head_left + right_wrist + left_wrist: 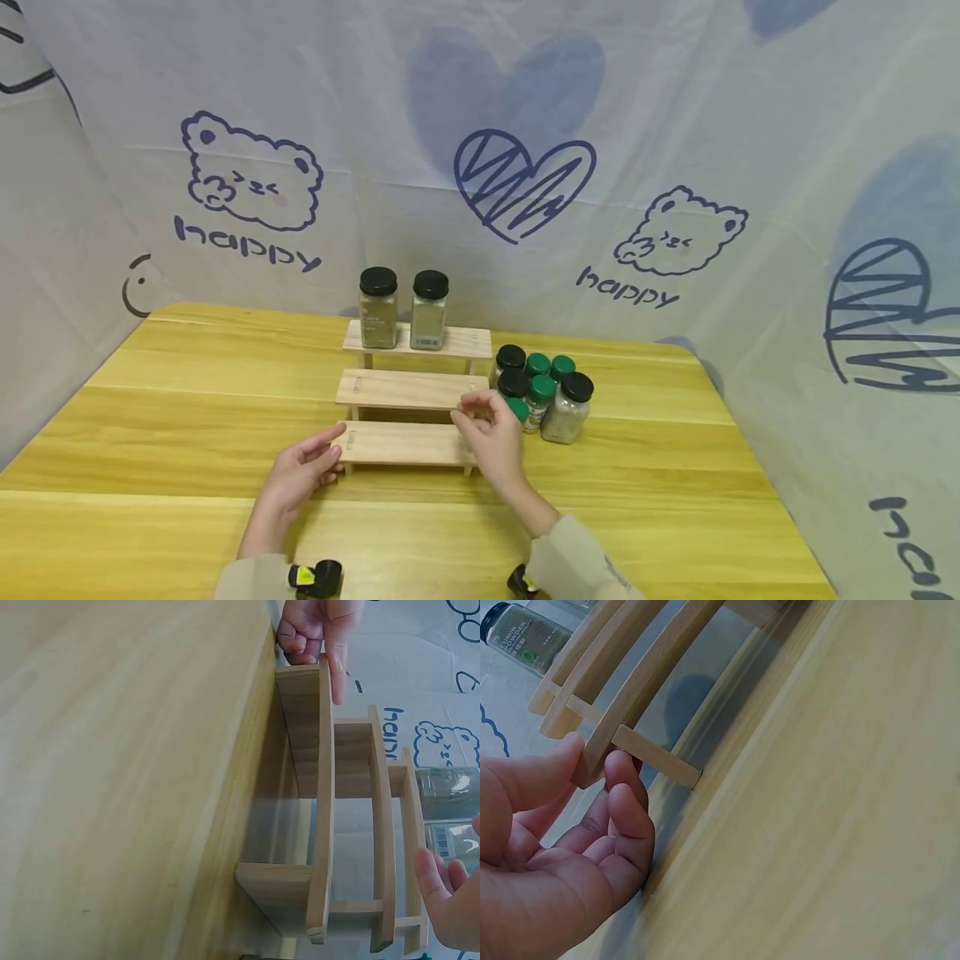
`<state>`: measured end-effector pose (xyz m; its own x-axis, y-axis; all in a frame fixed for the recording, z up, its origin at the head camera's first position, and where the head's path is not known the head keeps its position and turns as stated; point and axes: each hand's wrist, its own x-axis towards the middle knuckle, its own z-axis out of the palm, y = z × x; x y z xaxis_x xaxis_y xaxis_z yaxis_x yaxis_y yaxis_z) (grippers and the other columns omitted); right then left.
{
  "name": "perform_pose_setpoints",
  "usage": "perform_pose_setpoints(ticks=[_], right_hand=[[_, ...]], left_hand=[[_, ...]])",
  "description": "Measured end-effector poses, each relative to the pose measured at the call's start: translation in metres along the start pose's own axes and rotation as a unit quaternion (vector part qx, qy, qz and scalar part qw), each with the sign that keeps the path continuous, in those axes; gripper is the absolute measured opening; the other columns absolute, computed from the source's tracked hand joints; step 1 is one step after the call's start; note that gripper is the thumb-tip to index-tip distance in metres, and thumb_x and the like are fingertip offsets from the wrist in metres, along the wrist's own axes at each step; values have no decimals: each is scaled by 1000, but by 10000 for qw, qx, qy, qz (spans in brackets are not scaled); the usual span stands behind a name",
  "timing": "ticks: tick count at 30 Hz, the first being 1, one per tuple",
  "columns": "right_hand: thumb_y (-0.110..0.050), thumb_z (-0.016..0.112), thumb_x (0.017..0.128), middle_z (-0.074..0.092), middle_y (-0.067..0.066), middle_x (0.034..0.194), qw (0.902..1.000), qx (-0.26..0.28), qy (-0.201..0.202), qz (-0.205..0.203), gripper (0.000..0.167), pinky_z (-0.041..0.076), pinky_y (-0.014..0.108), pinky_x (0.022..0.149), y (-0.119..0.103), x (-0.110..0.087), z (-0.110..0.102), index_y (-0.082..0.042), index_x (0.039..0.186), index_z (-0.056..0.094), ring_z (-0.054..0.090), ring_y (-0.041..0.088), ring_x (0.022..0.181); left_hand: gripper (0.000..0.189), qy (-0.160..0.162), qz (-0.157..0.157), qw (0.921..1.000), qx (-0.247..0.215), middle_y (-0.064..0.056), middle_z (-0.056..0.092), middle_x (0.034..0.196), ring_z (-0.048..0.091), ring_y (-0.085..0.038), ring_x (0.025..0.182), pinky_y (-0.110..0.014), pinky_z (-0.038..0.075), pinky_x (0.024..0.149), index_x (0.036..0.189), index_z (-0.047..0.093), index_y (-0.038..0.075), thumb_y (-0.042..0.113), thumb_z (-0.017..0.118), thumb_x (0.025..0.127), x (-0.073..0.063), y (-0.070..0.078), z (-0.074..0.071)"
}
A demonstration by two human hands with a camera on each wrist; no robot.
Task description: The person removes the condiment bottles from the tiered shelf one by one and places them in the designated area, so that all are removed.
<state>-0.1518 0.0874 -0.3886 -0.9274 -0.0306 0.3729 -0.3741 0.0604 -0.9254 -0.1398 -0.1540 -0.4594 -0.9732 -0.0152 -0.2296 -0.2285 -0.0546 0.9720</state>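
Note:
A three-tier wooden rack [408,442] stands on the table. My left hand [302,471] pinches the left end of its lowest shelf [640,701], thumb on top and fingers curled underneath. My right hand [491,437] hovers by the rack's right end with fingers loosely bent and nothing between them. On the top shelf stand two black-lidded spice jars: a brown-filled jar [378,312] on the left, its label reading cumin powder in the left wrist view, and a paler jar [428,315] beside it. The middle shelf [412,389] and lowest shelf hold no jars.
Several jars cluster right of the rack, among them a black-lidded jar [567,412] and a green-lidded jar [540,396]; my right hand partly hides the group. A printed cloth [375,108] hangs behind the wooden table [172,417].

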Motion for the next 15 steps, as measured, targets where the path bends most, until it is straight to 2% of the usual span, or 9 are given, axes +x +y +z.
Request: perform_pose_setpoints(ticks=[9,15], right_hand=[[11,59,79,50,33,97,9999,47,-128,37,24,49,25,73,-6,14,8,18,99,49,52,42,89],[8,60,79,50,27,100,9996,-123,-215,133,25,48,36,76,-13,22,14,13,102,49,53,41,91]], left_hand=[[42,12,-10,10000,-12,-1,55,88,55,-10,74,-22,47,65,132,38,-3,3,48,91,0,0,0],[42,11,-7,10000,-29,0,56,89,55,-10,74,-21,47,64,132,38,-3,3,49,91,1,0,0]])
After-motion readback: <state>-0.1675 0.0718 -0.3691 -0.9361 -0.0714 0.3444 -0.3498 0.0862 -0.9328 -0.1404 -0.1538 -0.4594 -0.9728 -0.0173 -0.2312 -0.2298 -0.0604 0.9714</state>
